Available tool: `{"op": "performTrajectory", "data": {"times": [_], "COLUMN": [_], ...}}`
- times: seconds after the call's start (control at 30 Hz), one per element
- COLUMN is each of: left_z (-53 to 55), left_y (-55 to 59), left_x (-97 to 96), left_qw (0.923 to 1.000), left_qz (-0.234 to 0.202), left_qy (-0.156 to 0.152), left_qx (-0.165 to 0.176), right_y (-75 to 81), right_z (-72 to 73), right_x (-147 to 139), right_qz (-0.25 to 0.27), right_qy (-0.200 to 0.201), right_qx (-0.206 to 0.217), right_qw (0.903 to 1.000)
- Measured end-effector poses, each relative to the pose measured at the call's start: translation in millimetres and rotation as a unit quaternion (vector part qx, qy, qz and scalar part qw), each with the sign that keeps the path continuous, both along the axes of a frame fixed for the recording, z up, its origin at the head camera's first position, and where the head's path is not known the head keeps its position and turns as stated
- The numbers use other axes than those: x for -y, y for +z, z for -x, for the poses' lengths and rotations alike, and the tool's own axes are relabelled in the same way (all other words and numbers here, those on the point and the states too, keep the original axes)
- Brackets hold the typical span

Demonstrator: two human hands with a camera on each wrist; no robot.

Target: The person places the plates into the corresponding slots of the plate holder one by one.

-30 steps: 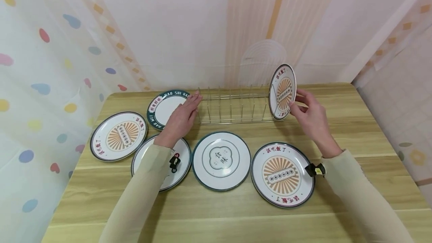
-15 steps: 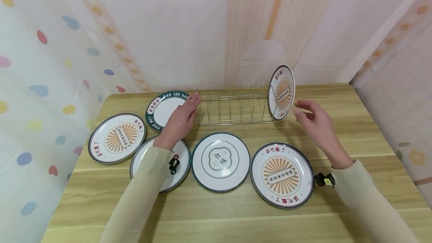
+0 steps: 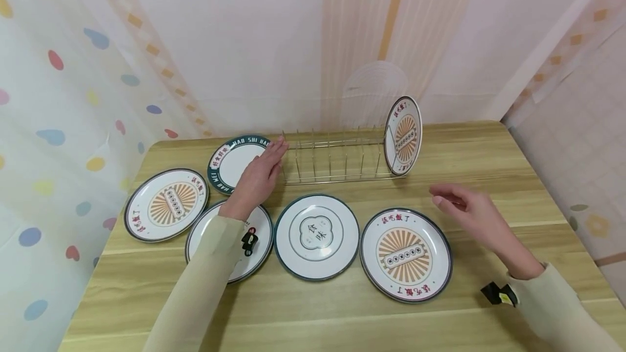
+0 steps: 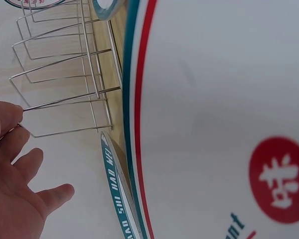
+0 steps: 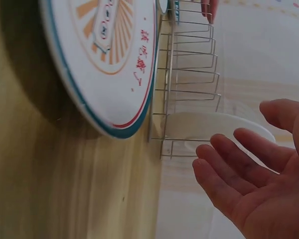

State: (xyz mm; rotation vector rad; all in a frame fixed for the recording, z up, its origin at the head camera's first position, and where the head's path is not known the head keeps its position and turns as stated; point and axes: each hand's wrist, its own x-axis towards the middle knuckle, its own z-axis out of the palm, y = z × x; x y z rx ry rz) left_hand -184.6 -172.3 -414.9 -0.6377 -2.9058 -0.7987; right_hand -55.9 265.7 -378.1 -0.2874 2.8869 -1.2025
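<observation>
At the left end of the wire plate rack (image 3: 337, 180), my left hand (image 3: 259, 178) holds the end wire between thumb and fingertips. The left wrist view shows the wire end (image 4: 45, 104) at those fingertips, the other fingers spread loosely. One white plate (image 3: 404, 136) with an orange sunburst and red characters stands upright in the rack's right end. My right hand (image 3: 467, 213) hangs in the air to the right, apart from that plate and holding nothing. Its fingers are relaxed and parted in the right wrist view. A sunburst plate (image 3: 406, 254) lies flat nearest to it.
A plate with a flower-shaped centre (image 3: 317, 237) lies in front of the rack. To the left are a green-rimmed plate (image 3: 239, 164), another sunburst plate (image 3: 166, 205) and a plate with a small dark figure (image 3: 256, 251), partly under my left sleeve. All lie on a wooden table (image 3: 313, 319).
My right hand has let go of the upright sunburst plate and drawn back to the right and toward me. The plate stays standing in the rack. My left hand keeps its place at the rack.
</observation>
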Motion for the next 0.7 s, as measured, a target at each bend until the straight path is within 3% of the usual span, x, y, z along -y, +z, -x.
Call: {"op": "performTrajectory", "data": {"times": [0.4,0.7], "left_z": [-1.2,-0.5], "left_y": [1.0,0.5], "left_x": [0.6,-0.1], "left_qw": [1.0000,1.0000], "left_qz": [-0.007,-0.006], "left_qy": [-0.002,-0.001], "left_qx": [-0.002,-0.008], "right_y": [-14.9,-23.9], "right_z": [-10.8,-14.0], "right_x": [-16.0,-25.2], "right_qz": [-0.026,0.048], "right_qy": [0.048,0.071], "right_qx": [0.118,0.203], "right_qw": [0.9915,0.9754]}}
